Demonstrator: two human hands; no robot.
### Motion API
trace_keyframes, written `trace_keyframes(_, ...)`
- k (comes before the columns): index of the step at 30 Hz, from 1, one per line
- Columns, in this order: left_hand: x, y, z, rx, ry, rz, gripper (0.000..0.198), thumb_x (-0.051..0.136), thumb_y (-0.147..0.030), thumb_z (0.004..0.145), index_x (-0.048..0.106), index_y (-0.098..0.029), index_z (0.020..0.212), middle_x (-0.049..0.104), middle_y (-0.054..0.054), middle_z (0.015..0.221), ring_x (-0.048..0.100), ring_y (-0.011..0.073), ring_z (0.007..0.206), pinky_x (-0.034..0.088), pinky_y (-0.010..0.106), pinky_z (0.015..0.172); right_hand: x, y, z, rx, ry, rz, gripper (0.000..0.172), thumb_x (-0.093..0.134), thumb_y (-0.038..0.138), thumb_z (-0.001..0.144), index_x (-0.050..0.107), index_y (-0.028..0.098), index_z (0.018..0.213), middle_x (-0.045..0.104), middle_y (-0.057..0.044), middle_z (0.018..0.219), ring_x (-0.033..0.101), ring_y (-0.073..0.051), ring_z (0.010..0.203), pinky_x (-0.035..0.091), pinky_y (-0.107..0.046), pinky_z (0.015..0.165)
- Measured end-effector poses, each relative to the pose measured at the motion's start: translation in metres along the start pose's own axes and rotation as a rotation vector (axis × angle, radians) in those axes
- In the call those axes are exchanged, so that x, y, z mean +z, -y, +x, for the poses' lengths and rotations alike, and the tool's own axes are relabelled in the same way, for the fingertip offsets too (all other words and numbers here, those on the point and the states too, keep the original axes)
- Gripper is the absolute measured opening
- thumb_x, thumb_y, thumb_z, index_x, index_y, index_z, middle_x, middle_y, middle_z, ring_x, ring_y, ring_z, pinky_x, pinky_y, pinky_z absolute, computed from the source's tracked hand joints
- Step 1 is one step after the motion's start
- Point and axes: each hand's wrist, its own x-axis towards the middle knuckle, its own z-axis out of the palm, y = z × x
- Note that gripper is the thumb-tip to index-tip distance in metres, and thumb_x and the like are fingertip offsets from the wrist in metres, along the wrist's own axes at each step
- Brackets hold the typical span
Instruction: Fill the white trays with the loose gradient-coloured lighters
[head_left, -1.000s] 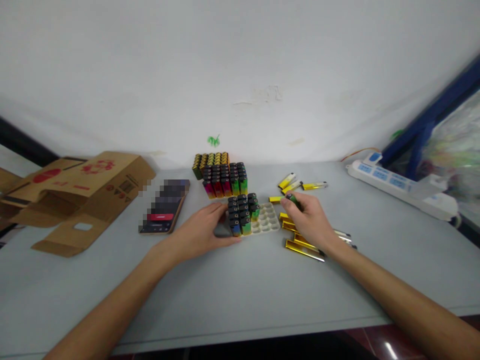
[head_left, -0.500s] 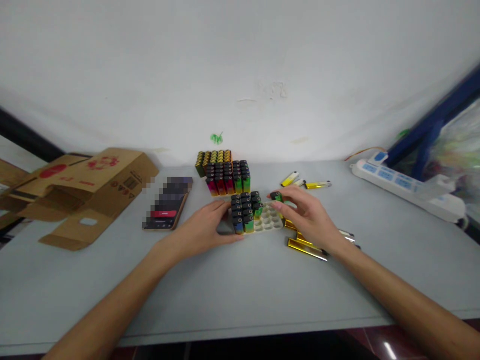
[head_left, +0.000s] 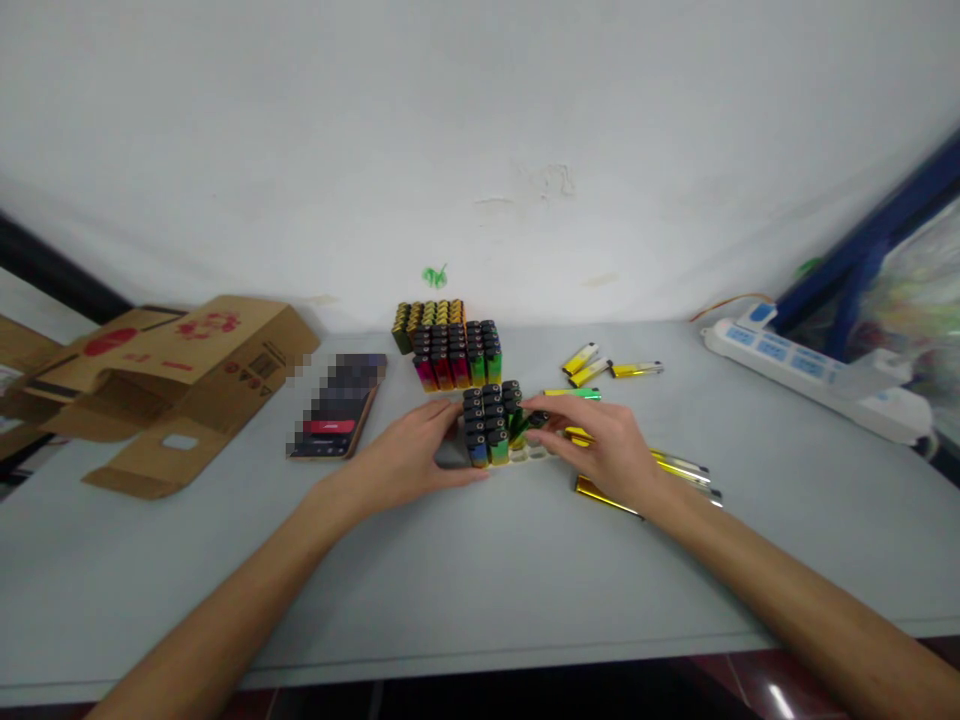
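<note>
A pale tray (head_left: 519,456) with round pockets lies on the table, its left part filled with upright black-topped lighters (head_left: 491,420). My left hand (head_left: 409,452) is around the tray's left end, thumb at the near edge and fingers behind. Between the thumb and fingers of my right hand (head_left: 600,440) is a green lighter (head_left: 534,421) with a black top, tilted over the pockets beside the standing ones. Loose yellow and silver lighters (head_left: 609,497) lie under and around my right hand. Part of the tray's right side is hidden by that hand.
Grouped lighters (head_left: 454,355) stand behind the tray, near the wall. More loose lighters (head_left: 589,368) lie at the back right. A phone (head_left: 337,408) and an opened cardboard box (head_left: 195,370) are on the left; a white power strip (head_left: 817,375) is at the right.
My right hand has moved left with the green lighter, which is now close to the standing ones and tilted. A green and yellow lighter behind the hand has come into view. My left hand is unmoved.
</note>
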Motion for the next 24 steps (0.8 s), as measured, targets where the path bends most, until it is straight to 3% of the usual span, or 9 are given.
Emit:
trace_keyframes(7, 0.001, 0.001, 0.001, -0.01, 0.01, 0.003, 0.052, 0.082, -0.062, 0.086, 0.07, -0.021, 0.115, 0.078, 0.016, 0.128, 0.073, 0.0376, 0.123, 0.059, 0.047, 0.106, -0.005, -0.004, 0.0, -0.041, 0.055, -0.08, 0.023, 0.076, 0.04, 0.104, 0.069, 0.025, 0.12, 0.081, -0.005, 0.096, 0.078, -0.022, 0.082, 0.066, -0.034, 0.077)
trace_keyframes(12, 0.0, -0.001, 0.001, -0.008, -0.004, -0.018, 0.051, 0.083, -0.06, 0.086, 0.071, -0.022, 0.119, 0.077, 0.014, 0.13, 0.072, 0.0372, 0.124, 0.058, 0.048, 0.108, 0.004, 0.0, 0.001, -0.197, 0.057, -0.156, 0.019, 0.066, 0.032, 0.11, 0.071, 0.026, 0.127, 0.071, -0.013, 0.123, 0.074, -0.023, 0.095, 0.066, -0.039, 0.084)
trace_keyframes(16, 0.0, -0.001, 0.001, -0.002, -0.007, -0.006, 0.051, 0.082, -0.06, 0.086, 0.071, -0.022, 0.119, 0.078, 0.013, 0.127, 0.073, 0.0358, 0.122, 0.059, 0.046, 0.105, 0.005, 0.0, -0.001, -0.241, 0.066, -0.188, 0.027, 0.061, 0.032, 0.112, 0.068, 0.026, 0.138, 0.069, -0.012, 0.115, 0.072, -0.024, 0.097, 0.065, -0.039, 0.086)
trace_keyframes(20, 0.0, 0.0, 0.0, -0.009, 0.006, 0.0, 0.054, 0.082, -0.061, 0.086, 0.07, -0.021, 0.12, 0.077, 0.015, 0.129, 0.072, 0.0366, 0.123, 0.059, 0.046, 0.106, -0.017, -0.002, 0.001, -0.204, 0.084, -0.228, 0.03, 0.062, 0.036, 0.112, 0.068, 0.027, 0.14, 0.075, -0.009, 0.111, 0.072, -0.023, 0.089, 0.062, -0.037, 0.084)
trace_keyframes(24, -0.001, -0.001, 0.0, -0.031, 0.009, 0.01, 0.052, 0.082, -0.063, 0.086, 0.07, -0.02, 0.113, 0.077, 0.015, 0.124, 0.073, 0.0376, 0.119, 0.059, 0.047, 0.104, -0.056, -0.003, 0.006, -0.107, 0.067, -0.321, 0.018, 0.063, 0.036, 0.11, 0.076, 0.025, 0.113, 0.079, -0.007, 0.098, 0.072, -0.023, 0.081, 0.056, -0.036, 0.078)
